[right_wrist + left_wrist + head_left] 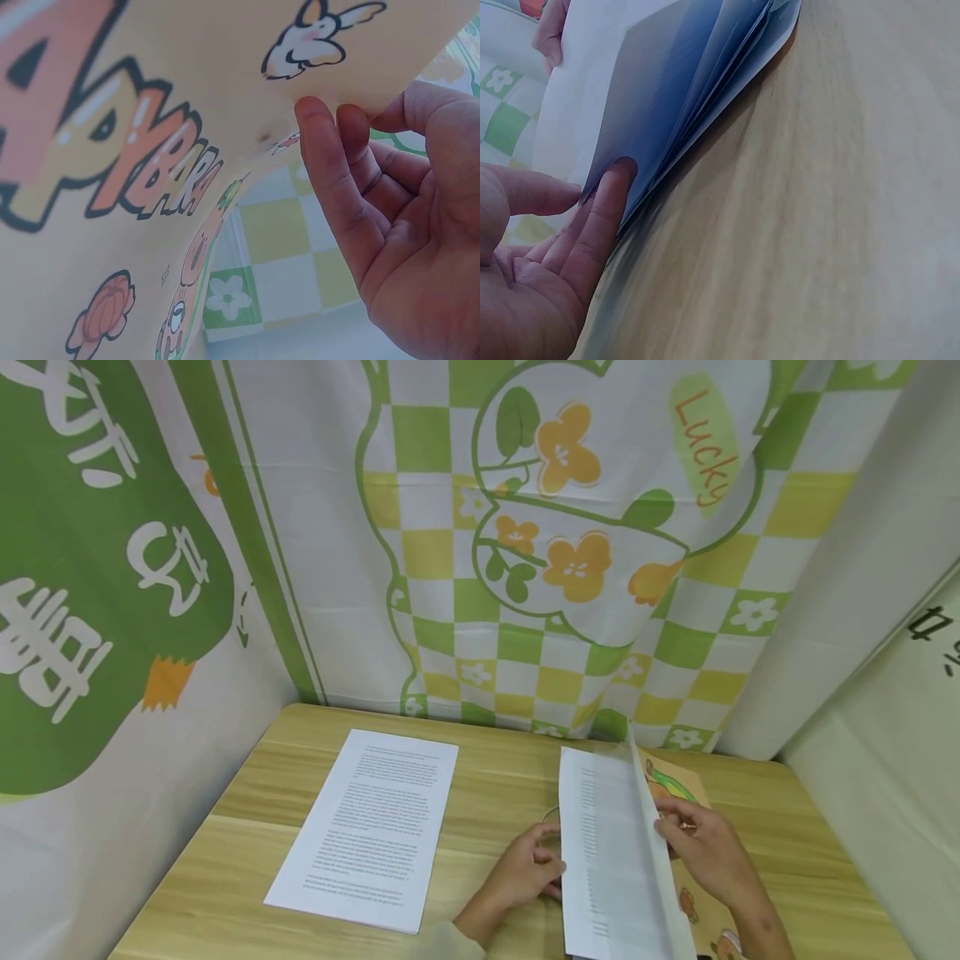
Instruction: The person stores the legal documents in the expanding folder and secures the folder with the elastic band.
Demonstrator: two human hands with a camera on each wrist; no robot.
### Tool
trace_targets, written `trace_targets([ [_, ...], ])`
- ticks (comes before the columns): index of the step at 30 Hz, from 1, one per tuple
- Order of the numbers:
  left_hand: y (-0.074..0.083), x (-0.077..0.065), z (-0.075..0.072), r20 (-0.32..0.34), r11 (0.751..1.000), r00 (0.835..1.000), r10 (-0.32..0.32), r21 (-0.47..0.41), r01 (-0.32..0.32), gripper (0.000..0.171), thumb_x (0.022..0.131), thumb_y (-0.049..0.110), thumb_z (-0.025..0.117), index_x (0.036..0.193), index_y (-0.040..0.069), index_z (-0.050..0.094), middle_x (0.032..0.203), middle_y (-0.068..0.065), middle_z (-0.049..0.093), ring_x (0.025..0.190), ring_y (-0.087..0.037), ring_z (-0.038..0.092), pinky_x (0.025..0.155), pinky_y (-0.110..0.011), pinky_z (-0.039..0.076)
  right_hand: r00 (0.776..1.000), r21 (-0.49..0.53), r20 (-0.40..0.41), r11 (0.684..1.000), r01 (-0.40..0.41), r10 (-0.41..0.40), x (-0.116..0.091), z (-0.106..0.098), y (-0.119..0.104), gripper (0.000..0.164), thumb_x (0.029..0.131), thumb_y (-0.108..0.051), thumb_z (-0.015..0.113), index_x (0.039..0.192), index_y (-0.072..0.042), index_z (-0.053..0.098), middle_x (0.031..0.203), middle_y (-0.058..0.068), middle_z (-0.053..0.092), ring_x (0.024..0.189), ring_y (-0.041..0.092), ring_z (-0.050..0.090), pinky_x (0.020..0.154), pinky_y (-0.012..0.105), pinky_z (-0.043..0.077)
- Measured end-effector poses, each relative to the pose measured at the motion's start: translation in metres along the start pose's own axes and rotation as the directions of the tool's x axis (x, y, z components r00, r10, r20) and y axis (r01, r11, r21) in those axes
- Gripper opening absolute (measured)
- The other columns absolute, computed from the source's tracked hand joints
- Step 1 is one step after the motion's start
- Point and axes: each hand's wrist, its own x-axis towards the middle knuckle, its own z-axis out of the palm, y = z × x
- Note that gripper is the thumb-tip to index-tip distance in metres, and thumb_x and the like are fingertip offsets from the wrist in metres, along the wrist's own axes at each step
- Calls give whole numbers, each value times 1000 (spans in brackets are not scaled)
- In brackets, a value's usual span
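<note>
On the right of the table in the head view is a folder with a tan cover [688, 772] printed with cartoon animals. Its cover is raised, with a white inner side. My right hand [708, 847] pinches the cover's edge between thumb and fingers; big cartoon lettering [124, 157] shows on its outside in the right wrist view. White printed sheets [588, 860] lie inside. At their left edge is my left hand [525, 864], pinching a sheet [649, 82] between thumb and fingertips. Several bluish leaves [720, 64] fan out below that sheet in the left wrist view.
To the left lies a flat stack of printed paper [367, 827] on the wooden table [480, 802]. A green and white checked curtain [480, 643] hangs at the table's back edge, with white cloth [877, 718] on the right side.
</note>
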Motion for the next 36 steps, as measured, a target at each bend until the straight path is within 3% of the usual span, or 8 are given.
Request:
trace_targets([
  [11, -1, 10, 16, 41, 998, 999, -28, 61, 26, 57, 91, -12, 63, 144, -2, 47, 82, -7, 71, 61, -17, 66, 57, -33, 60, 1000, 29, -15, 999, 26, -26, -1, 2, 1, 39, 102, -14, 61, 134, 9, 61, 88, 8, 60, 76, 15, 68, 67, 30, 58],
  [20, -1, 13, 21, 64, 989, 998, -15, 148, 5, 57, 92, -7, 66, 145, 1, 46, 75, -2, 71, 45, -9, 55, 41, -20, 43, 999, 10, -11, 999, 34, -34, -1, 1, 0, 39, 103, -16, 61, 134, 8, 61, 88, 7, 60, 76, 16, 69, 67, 31, 58],
  [28, -4, 16, 25, 69, 993, 997, -25, 118, 17, 56, 92, -8, 63, 144, 1, 46, 78, -4, 72, 45, -11, 57, 43, -25, 50, 999, 8, -15, 999, 31, -31, 0, 1, 0, 40, 103, -17, 62, 134, 7, 61, 88, 7, 61, 74, 15, 68, 66, 30, 56],
  [36, -7, 18, 29, 96, 997, 995, -29, 75, 22, 55, 90, -12, 55, 142, -2, 45, 72, -8, 69, 49, -20, 64, 46, -32, 56, 999, 7, -18, 999, 35, -35, 0, 1, 0, 40, 102, -16, 62, 134, 8, 61, 87, 8, 61, 72, 15, 68, 64, 30, 55],
])
